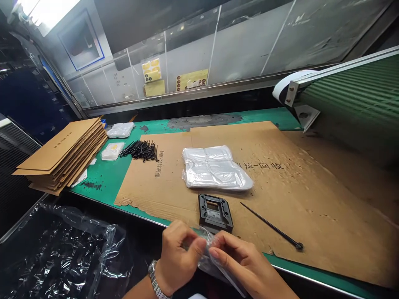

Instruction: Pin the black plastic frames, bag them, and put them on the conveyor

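My left hand (177, 259) and my right hand (246, 265) meet at the table's near edge, both pinching a small clear plastic bag (207, 259) between thumb and fingers. Just beyond the fingertips lies a black rectangular plastic frame (215, 212) on the cardboard sheet (311, 195). A single long black cable tie (271, 226) lies to the right of the frame. Behind the frame sits a stack of clear plastic bags (215, 168).
A pile of black cable ties (140, 150) lies at the back left, next to two small white packets (112, 151). Flat cardboard boxes (64, 153) are stacked at the far left. A green conveyor (358, 99) rises at the right. Crumpled clear plastic (62, 253) hangs below the table.
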A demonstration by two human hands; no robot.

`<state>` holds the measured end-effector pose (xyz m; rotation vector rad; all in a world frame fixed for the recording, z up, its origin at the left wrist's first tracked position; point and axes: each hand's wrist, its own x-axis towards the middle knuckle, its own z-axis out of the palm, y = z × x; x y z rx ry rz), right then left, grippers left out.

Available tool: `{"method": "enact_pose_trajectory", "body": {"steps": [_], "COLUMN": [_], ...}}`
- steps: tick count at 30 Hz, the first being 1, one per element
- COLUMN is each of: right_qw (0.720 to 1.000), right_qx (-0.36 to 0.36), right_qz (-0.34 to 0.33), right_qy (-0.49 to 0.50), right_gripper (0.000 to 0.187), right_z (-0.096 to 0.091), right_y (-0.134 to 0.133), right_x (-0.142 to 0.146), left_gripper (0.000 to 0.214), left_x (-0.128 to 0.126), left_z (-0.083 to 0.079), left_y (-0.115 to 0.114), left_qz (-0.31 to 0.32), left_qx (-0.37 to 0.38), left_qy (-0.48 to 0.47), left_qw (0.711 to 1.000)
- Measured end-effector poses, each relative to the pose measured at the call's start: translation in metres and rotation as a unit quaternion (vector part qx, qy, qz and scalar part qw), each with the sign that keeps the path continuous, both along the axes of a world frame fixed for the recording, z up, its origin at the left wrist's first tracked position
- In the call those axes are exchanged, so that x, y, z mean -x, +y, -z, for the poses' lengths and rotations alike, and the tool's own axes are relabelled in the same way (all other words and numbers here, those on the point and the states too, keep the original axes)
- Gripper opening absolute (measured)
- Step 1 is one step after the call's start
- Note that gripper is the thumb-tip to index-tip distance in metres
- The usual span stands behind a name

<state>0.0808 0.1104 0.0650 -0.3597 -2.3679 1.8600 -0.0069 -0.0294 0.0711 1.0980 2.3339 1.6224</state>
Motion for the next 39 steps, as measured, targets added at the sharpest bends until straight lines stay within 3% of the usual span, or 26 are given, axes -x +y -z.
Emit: {"method": "enact_pose_trajectory", "body": {"steps": [4, 8, 11, 14, 15, 16, 18, 20, 22, 24, 26, 28, 29, 31, 32, 35, 37, 39], "right_qw": [0.991, 0.976, 0.98, 0.986, 0.983, 0.976, 0.954, 0.933, 0.929, 0.949, 0.964, 0.942, 0.925, 0.898, 0.887, 0.86, 0.86, 0.871], "right_qx": [-0.103, -0.179, -0.167, -0.074, -0.022, 0.038, 0.16, 0.243, 0.263, 0.191, 0.018, -0.169, -0.238, -0.322, -0.35, -0.407, -0.412, -0.411], "right_qz": [0.058, 0.053, 0.046, 0.133, 0.171, 0.204, 0.244, 0.26, 0.252, 0.239, 0.224, 0.179, 0.145, 0.073, 0.051, 0.034, 0.059, 0.142], "right_qy": [0.059, 0.112, 0.102, 0.069, 0.064, 0.064, 0.066, 0.062, 0.058, 0.079, 0.145, 0.227, 0.259, 0.292, 0.296, 0.307, 0.296, 0.23], "right_gripper": [0.042, 0.038, 0.043, 0.047, 0.047, 0.047, 0.048, 0.052, 0.051, 0.042, 0.03, 0.02, 0.019, 0.026, 0.029, 0.027, 0.022, 0.031], "right_z": [0.008, 0.017, 0.02, 0.017, 0.015, 0.013, 0.009, 0.008, 0.011, 0.015, 0.018, 0.018, 0.016, 0.011, 0.009, 0.007, 0.014, 0.026], "right_y": [-0.007, -0.015, -0.014, -0.004, -0.001, 0.002, 0.004, 0.001, -0.004, -0.008, -0.01, -0.01, -0.01, -0.01, -0.01, -0.007, 0.0, 0.011], "right_x": [-0.001, -0.003, -0.005, -0.005, -0.004, -0.003, 0.001, 0.005, 0.007, 0.008, 0.008, 0.01, 0.011, 0.015, 0.017, 0.017, 0.013, 0.008], "left_gripper": [0.029, 0.033, 0.032, 0.035, 0.037, 0.039, 0.045, 0.048, 0.045, 0.04, 0.037, 0.039, 0.04, 0.036, 0.034, 0.034, 0.033, 0.031], "left_x": [-0.008, -0.008, -0.006, -0.003, -0.003, -0.003, -0.004, -0.005, -0.004, -0.001, 0.002, 0.003, 0.002, 0.001, 0.002, 0.012, 0.027, 0.044], "left_z": [-0.002, 0.006, 0.011, 0.012, 0.012, 0.013, 0.017, 0.022, 0.029, 0.036, 0.043, 0.049, 0.052, 0.054, 0.055, 0.054, 0.054, 0.055], "left_y": [0.0, 0.009, 0.016, 0.018, 0.018, 0.018, 0.02, 0.025, 0.031, 0.034, 0.033, 0.028, 0.025, 0.018, 0.015, 0.011, 0.01, 0.008], "left_qz": [0.083, 0.085, 0.006, -0.017, 0.0, 0.016, 0.029, -0.007, -0.07, -0.119, -0.164, -0.201, -0.203, -0.163, -0.131, -0.085, -0.138, -0.222], "left_qx": [0.029, -0.029, -0.19, -0.305, -0.315, -0.314, -0.296, -0.276, -0.268, -0.255, -0.227, -0.181, -0.155, -0.11, -0.096, -0.083, -0.081, -0.059], "left_qy": [-0.068, -0.294, -0.455, -0.576, -0.595, -0.592, -0.55, -0.514, -0.528, -0.532, -0.43, -0.202, -0.066, 0.16, 0.224, 0.247, 0.204, 0.169], "left_qw": [0.994, 0.952, 0.87, 0.758, 0.74, 0.742, 0.78, 0.812, 0.803, 0.799, 0.858, 0.941, 0.964, 0.967, 0.961, 0.962, 0.966, 0.959]}}
